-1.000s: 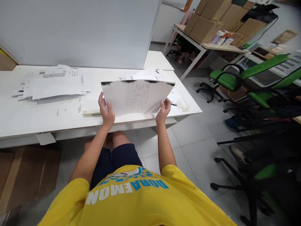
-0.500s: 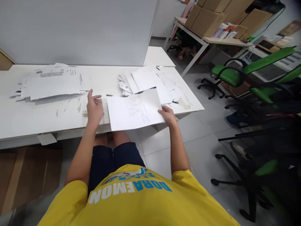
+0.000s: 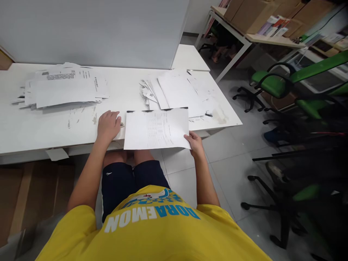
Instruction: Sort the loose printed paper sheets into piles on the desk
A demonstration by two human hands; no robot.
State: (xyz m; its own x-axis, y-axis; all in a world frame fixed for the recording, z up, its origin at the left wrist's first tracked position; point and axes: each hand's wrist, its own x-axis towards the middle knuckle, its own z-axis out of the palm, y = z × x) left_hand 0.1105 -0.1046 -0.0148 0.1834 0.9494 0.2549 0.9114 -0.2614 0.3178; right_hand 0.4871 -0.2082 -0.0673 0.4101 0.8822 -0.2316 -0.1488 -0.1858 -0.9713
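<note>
White paper is filling most of the scene: a printed sheet (image 3: pixel 156 128) with a dark smear along its far edge is lying over the near edge of the white table (image 3: pixel 40 127), its near part hanging out past that edge. The right hand (image 3: pixel 194 141) is pinching the sheet's near right corner, thumb on top and the other fingers hidden beneath. The left hand (image 3: pixel 108 125) is lying palm down on the table just left of the sheet, fingers loosely curled and close together, covering a thin flat item whose small dark tip (image 3: pixel 122 124) is showing between hand and sheet; whether the hand is gripping it cannot be told. Beyond the sheet, towards the table's far right part, a loose spread of papers (image 3: pixel 176 90) is fanning out. Well to the left of the sheet, a thicker stack of printed papers (image 3: pixel 62 90) is sitting on the table's far left part. Behind the table a pale grey partition (image 3: pixel 95 29) is standing. To the right of the table, green office chairs (image 3: pixel 274 85) are standing on the tiled floor, and cardboard boxes (image 3: pixel 272 11) are resting on a second desk beyond them
</note>
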